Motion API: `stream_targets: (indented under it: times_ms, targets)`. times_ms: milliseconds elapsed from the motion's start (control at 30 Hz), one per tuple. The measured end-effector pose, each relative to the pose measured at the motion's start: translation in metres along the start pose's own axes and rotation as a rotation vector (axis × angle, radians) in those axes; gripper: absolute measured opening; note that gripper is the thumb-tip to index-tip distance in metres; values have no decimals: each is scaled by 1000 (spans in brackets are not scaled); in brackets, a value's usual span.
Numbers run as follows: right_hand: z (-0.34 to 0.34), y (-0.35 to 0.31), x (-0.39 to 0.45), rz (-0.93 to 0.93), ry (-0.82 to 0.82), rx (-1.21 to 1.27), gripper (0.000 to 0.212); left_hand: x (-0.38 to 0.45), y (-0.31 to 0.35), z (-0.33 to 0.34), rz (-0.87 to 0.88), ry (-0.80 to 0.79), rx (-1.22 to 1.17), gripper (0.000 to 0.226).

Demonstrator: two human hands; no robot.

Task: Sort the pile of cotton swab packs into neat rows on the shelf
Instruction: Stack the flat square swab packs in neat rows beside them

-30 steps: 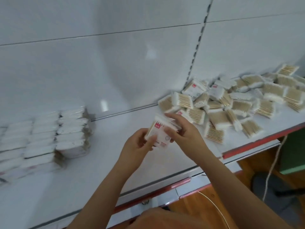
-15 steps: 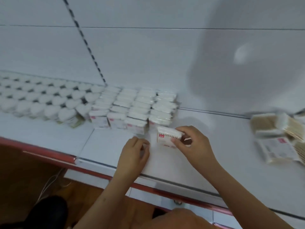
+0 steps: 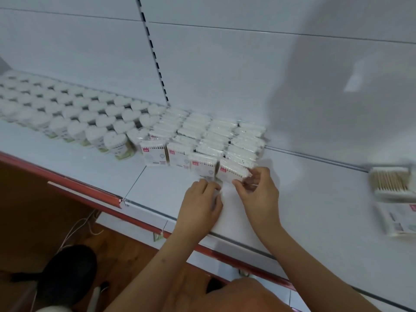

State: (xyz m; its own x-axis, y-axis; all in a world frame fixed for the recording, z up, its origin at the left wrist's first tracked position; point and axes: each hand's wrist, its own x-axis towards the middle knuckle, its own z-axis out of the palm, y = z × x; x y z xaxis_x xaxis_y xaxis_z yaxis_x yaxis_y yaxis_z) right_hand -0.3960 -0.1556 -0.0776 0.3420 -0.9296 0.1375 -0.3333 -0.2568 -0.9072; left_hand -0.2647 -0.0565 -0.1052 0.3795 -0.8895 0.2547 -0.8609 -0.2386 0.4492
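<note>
Swab pack at the front of the rows

Right hand (image 3: pixel 258 194) pinches the front cotton swab pack (image 3: pixel 233 173) between thumb and fingers (image 3: pixel 261 174), standing it upright on the shelf (image 3: pixel 315 210) at the near end of the rightmost row. Left hand (image 3: pixel 202 203) rests just beside it, fingers loosely curled, tips touching the neighbouring front pack (image 3: pixel 203 168). Beyond the fingers stand the sorted rows (image 3: pixel 213 136); left of them, heart-shaped tubs (image 3: pixel 78 113). Well to the right lie loose packs (image 3: pixel 391 183).
</note>
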Motion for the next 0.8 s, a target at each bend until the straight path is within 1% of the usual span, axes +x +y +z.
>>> stream_targets:
  times_ms: [100,167,333,433,567,633,667,733,767,800]
  targets:
    - [-15,8,3,-11,-58,-101,35,0,5,-2,138,-78,14,26]
    - [-34,13,0,-33,-30,-163,34,2,14,0,249,-129,-31,26]
    - [-96,32,-7,-39,189,-300,34,21,63,30,486,-210,-142,30]
    - [-144,51,-15,-29,318,-420,37,33,105,64,598,-279,-132,41]
    - [-222,69,-37,13,507,-622,38,36,161,100,621,-368,-85,54]
    - [-261,80,-53,129,569,-761,45,35,178,111,603,-361,-69,55]
    - [-278,86,-63,218,586,-809,51,36,184,114,594,-349,-74,55]
    - [-302,96,-83,408,579,-830,62,35,195,117,576,-334,-129,53]
    - [-308,102,-93,457,553,-826,65,35,202,118,567,-330,-174,52]
    - [-313,107,-100,457,518,-833,67,34,210,118,554,-330,-226,50]
